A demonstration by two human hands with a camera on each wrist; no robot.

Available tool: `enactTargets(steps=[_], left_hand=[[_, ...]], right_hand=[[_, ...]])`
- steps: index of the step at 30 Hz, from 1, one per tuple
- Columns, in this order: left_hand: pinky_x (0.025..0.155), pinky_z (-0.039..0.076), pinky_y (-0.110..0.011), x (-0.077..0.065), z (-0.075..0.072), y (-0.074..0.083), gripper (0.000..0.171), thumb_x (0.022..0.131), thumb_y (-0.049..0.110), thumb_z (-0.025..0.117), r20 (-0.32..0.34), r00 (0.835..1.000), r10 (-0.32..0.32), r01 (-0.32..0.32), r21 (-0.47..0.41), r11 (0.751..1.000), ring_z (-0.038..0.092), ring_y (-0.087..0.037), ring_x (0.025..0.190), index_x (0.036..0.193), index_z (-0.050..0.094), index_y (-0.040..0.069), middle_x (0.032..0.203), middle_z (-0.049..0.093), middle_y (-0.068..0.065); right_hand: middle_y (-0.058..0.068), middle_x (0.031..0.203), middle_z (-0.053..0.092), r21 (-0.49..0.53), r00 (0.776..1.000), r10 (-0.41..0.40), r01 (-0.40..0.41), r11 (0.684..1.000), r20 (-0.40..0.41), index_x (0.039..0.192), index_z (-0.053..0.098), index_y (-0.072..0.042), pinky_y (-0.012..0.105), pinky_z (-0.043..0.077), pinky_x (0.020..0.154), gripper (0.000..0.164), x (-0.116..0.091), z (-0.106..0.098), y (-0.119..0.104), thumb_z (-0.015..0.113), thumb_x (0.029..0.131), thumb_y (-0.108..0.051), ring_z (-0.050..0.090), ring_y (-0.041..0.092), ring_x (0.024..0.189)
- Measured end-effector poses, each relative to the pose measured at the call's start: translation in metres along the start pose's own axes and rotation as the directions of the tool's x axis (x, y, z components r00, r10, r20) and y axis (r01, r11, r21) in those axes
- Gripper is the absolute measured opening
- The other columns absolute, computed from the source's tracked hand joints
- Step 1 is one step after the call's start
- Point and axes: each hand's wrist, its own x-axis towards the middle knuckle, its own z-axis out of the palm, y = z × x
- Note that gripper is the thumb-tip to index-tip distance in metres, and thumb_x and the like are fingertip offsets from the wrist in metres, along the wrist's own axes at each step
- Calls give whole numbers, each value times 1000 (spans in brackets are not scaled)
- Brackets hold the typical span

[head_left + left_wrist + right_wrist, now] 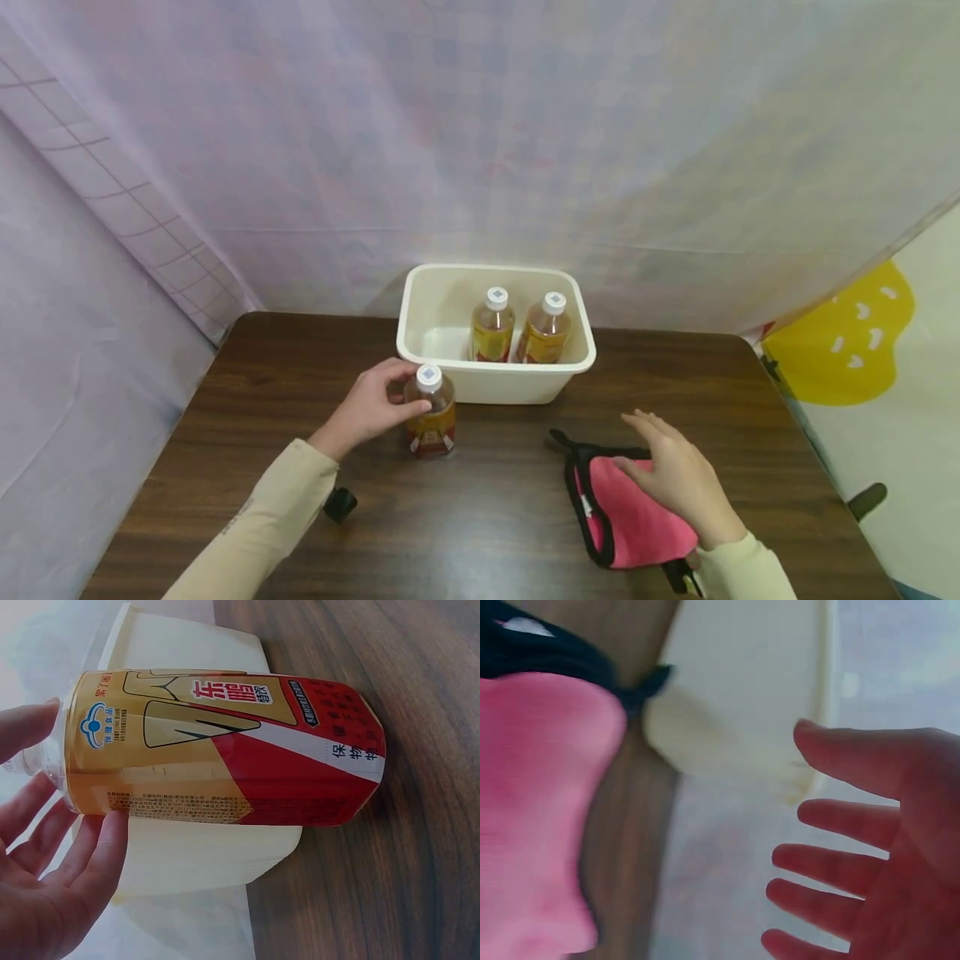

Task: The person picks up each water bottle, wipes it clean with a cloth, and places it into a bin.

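Note:
My left hand [371, 408] grips a plastic drink bottle [432, 429] around its shoulder, thumb on one side and fingers on the other. The bottle stands upright just before the front left of a white tub [510, 387]. Its gold and red label [225, 750] fills the left wrist view. Inside the tub, to the right, two similar bottles with white caps stand side by side, one bottle [492, 329] left of the other bottle [546, 333]. My right hand [678, 475], fingers spread and holding nothing, hovers over a pink fabric item with black trim [637, 521].
A small black object [340, 505] lies on the brown wooden table [480, 533] beside the left sleeve. Pale curtains [480, 150] hang behind the table. At the right, a cloth bears a yellow print [840, 350]. The black-trimmed item has a short black tab [558, 437].

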Motion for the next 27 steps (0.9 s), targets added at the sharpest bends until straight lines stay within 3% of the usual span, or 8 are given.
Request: enactTargets(steps=[5, 10, 12, 16, 27], left_hand=[[74, 53, -34, -1, 0, 3, 40, 72, 8, 75, -1, 1000, -11, 11, -10, 1000, 57, -32, 96, 109, 60, -2, 106, 58, -17], [75, 53, -39, -4, -3, 24, 39, 72, 1, 73, 0, 1000, -6, 6, -4, 1000, 56, -36, 95, 107, 59, -8, 105, 57, -22], [74, 53, -37, -4, -3, 22, 39, 72, 2, 73, -1, 1000, 2, -2, 0, 1000, 56, -34, 95, 107, 59, -7, 105, 58, -20], [73, 53, -30, -1, 0, 1, 40, 72, 8, 75, -2, 1000, 3, -3, 0, 1000, 56, -30, 96, 109, 60, -2, 105, 58, -15], [73, 53, -31, 0, 2, -2, 40, 73, 12, 75, -10, 1000, 11, -11, -4, 1000, 56, -30, 95, 108, 61, -1, 105, 58, -15]], right_hand=[[26, 126, 49, 10, 993, 52, -53, 999, 108, 123, 53, -3, 60, 45, 74, 64, -23, 24, 12, 77, 69, -26, 45, 45, 114], [29, 123, 49, 12, 990, 61, -63, 998, 127, 121, 54, -1, 57, 45, 78, 68, -36, 48, 23, 79, 65, -29, 49, 45, 109], [28, 120, 51, 5, 992, 47, -48, 999, 116, 119, 55, 0, 56, 43, 83, 68, -38, 55, 27, 79, 63, -31, 49, 44, 109], [28, 118, 53, -5, 991, 45, -45, 999, 125, 117, 56, 2, 54, 42, 87, 70, -40, 62, 32, 79, 62, -35, 49, 43, 109], [30, 121, 49, 23, 993, 61, -64, 998, 103, 118, 55, 2, 55, 43, 85, 79, -40, 73, 41, 85, 50, -25, 46, 46, 110]])
